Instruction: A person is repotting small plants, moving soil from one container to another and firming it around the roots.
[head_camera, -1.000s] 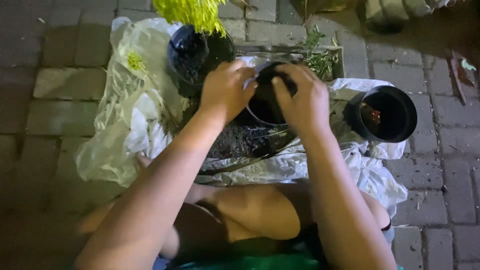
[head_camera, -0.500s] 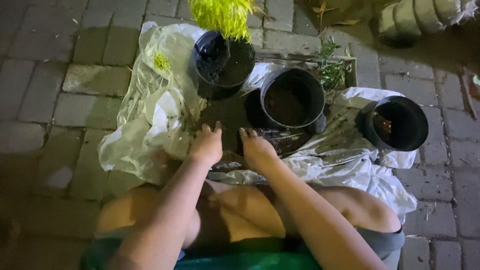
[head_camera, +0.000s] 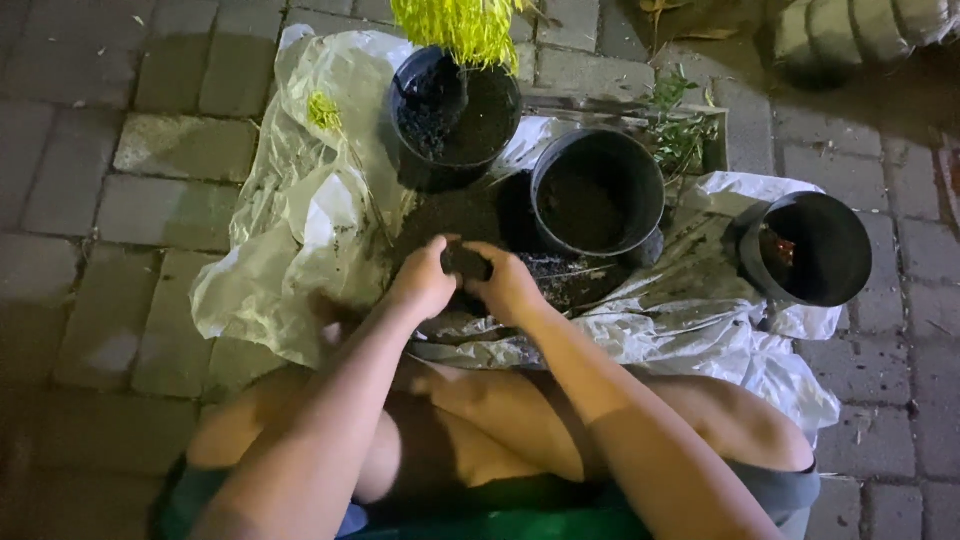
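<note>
So compared with a second back, when both hands were up on the rim of the black round plastic pot half full of soil (head_camera: 597, 192), and half a second back, when they'd dropped flat and spread onto the dirt, things had moved on: the left hand (head_camera: 425, 280) and right hand (head_camera: 508, 285) were now pulled together over the loose dark soil heap (head_camera: 560, 272) with a dark clump of soil (head_camera: 466, 263) cupped between them. Both grips looked curled in around that clump, fingers bent, not flat anymore, so my read was that a scoop had just been gathered and the soil work was mid-way, not finished. The clump sat just in front of the half-filled pot, low over the crinkled translucent plastic sheet (head_camera: 290, 250) spread on the grey brick paving (head_camera: 150, 150). Around it: a second black plastic pot with a bright yellow-green leafy plant (head_camera: 455, 110) stood up and to the left, touching the sheet, and a third black plastic pot, mostly empty with something reddish inside (head_camera: 808, 248), sat well off to the right on the bunched sheet. A small green sprig of cut plant (head_camera: 680, 135) lay behind the middle pot. The person's bare knees were tucked right under the arms, so elbow room looked tight, and the sheet's wrinkles around the heap looked like they could spill dirt.
</note>
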